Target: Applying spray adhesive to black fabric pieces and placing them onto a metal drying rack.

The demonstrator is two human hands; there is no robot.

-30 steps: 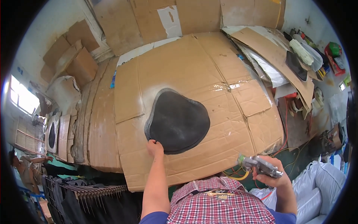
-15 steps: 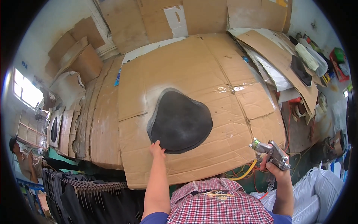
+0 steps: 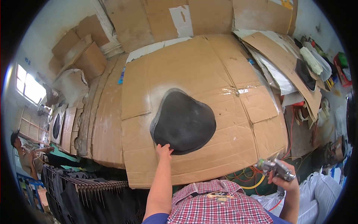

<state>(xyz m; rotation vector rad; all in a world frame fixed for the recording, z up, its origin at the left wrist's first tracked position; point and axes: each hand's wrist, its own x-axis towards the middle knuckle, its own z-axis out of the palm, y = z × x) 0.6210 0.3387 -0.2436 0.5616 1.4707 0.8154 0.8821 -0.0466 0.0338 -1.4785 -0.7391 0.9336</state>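
Head view: spray gun (image 3: 275, 168) in the right hand (image 3: 285, 178) has dropped lower against the cardboard sheet (image 3: 179, 67) over the last half second. Whole scene sits a touch further right, so the camera shifted too. Co-worker (image 3: 29, 158) at far left now has an arm stretched out.

Black rounded-triangle pad (image 3: 184, 123) lies flat on the cardboard, left of center and toward the near side. Narrow lobe points away from the wearer, broad side near. About as wide as long, so no clear long axis. Grey band along its left edge; extra layer or coating, can't tell.

Left hand (image 3: 164, 152) is nearer: thumb and fingers slightly apart, tips at the pad's near-left edge. Pinching or just steadying, can't tell.

Right fingers are wrapped round the gun body. Trigger state not readable. Gun sits at the near-right edge of the cardboard, well apart from the pad. Pad lies left and further out from it; nozzle end faces roughly left, toward the pad's side. Yellow hose (image 3: 254, 183) loops just below the gun.
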